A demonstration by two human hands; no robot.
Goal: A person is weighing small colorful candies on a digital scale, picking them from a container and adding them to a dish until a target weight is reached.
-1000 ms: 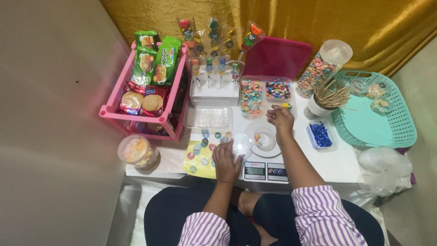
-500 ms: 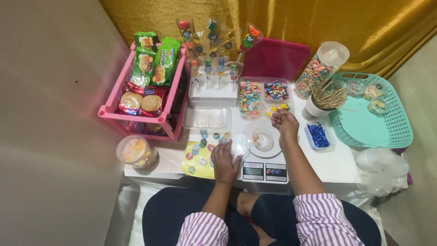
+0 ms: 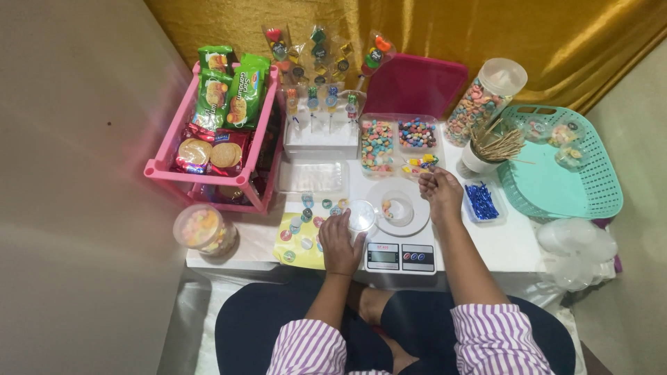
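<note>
Hands at the scale (image 3: 399, 255)
Left hand (image 3: 340, 243) holds a clear lid (image 3: 361, 215); right hand (image 3: 439, 194) pinches a candy beside the cup (image 3: 397, 208) on the scale. Drop candies in slowly and keep the cup steady.

A pink rack (image 3: 161, 170) of biscuit packets stands left on the bench (image 3: 514, 243). A teal basket (image 3: 590, 201) sits right, beside a cup of wooden skewers (image 3: 490, 146) and a tall cereal jar (image 3: 486, 97).

purple-and-white striped sleeves (image 3: 497, 340), dark trousers (image 3: 264, 326)
</note>
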